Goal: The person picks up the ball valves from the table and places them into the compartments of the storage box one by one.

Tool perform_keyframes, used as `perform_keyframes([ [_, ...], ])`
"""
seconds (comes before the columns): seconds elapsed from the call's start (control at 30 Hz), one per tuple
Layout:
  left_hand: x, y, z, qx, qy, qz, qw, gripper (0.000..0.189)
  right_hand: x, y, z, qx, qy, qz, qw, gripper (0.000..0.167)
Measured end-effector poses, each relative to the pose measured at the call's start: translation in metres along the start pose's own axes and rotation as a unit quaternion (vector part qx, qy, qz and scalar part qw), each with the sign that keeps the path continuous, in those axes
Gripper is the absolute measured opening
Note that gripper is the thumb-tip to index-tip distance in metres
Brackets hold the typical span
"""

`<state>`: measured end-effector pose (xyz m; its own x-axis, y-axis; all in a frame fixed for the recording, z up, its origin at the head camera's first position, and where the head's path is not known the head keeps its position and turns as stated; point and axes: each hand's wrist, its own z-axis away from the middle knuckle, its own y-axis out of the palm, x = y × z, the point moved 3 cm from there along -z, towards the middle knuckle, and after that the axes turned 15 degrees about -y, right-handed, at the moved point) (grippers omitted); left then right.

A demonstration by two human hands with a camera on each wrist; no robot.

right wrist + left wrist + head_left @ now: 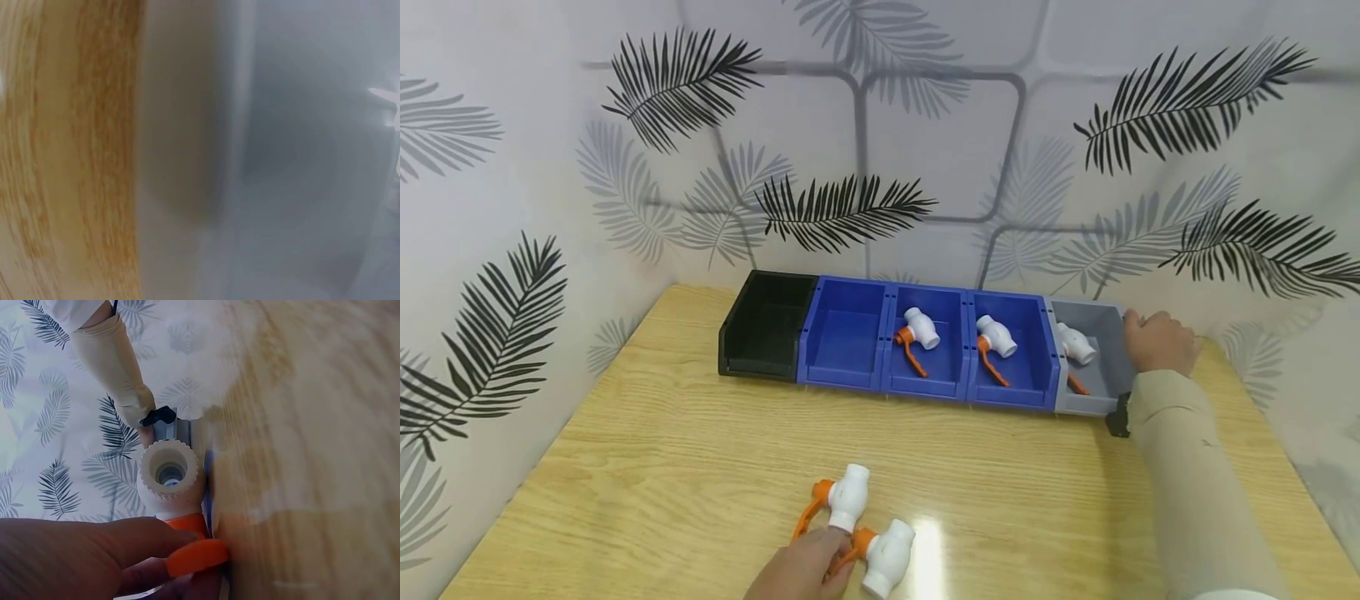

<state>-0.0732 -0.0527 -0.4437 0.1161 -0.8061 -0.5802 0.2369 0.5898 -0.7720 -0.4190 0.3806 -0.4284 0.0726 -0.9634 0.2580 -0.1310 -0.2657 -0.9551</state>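
Low at the front of the table, my left hand (805, 568) pinches the orange lever of a white ball valve (889, 557). The left wrist view has thumb and fingers about an orange lever (197, 557), with a white valve's ribbed open end (169, 472) beyond it. A second white ball valve (850, 497) lies just ahead of the left fingers, its orange lever pointing left. At the far right my right hand (1161, 342) grips the right side wall of a grey bin (1105, 337), which contains one valve (1077, 343). That bin's wall (300, 156) fills much of the right wrist view, blurred.
The grey bin ends a row with a black bin (767, 325), a blue bin (846, 325) and two more blue bins, each of those two holding a valve (921, 327). A patterned wall covering rises behind the wooden table (700, 467). A black piece (1118, 417) sits at my right wrist.
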Motion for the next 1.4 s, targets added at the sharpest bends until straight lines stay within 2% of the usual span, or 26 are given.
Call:
perform_keyframes([
  [0.17, 0.000, 0.002, -0.001, 0.017, -0.008, 0.015, 0.9997, 0.011, 0.003, -0.002, 0.001, 0.000, 0.000, 0.003, 1.0000, 0.071],
  [0.43, 0.000, 0.002, 0.002, -0.018, 0.032, 0.016, 0.9992, 0.013, 0.003, -0.001, 0.002, -0.001, 0.003, 0.002, 1.0000, 0.071],
  [0.67, -0.002, 0.002, 0.000, 0.032, 0.003, 0.045, 0.9985, 0.010, 0.003, -0.001, 0.002, 0.001, 0.009, -0.002, 1.0000, 0.071],
  [0.9, -0.003, 0.001, 0.000, 0.005, 0.043, 0.031, 0.9986, 0.012, 0.004, -0.002, 0.002, -0.003, 0.008, -0.003, 1.0000, 0.070],
  [1.2, -0.005, 0.002, 0.003, 0.042, 0.010, 0.064, 0.9970, 0.007, 0.009, -0.006, 0.005, -0.002, 0.007, -0.003, 1.0000, 0.068],
  [1.27, -0.007, 0.000, 0.003, 0.036, 0.023, 0.067, 0.9968, 0.007, 0.009, -0.006, 0.005, 0.000, 0.008, -0.004, 1.0000, 0.069],
  [1.4, -0.011, -0.009, 0.004, -0.001, 0.074, 0.075, 0.9944, 0.010, 0.006, -0.005, 0.003, 0.005, 0.009, -0.007, 0.9999, 0.070],
])
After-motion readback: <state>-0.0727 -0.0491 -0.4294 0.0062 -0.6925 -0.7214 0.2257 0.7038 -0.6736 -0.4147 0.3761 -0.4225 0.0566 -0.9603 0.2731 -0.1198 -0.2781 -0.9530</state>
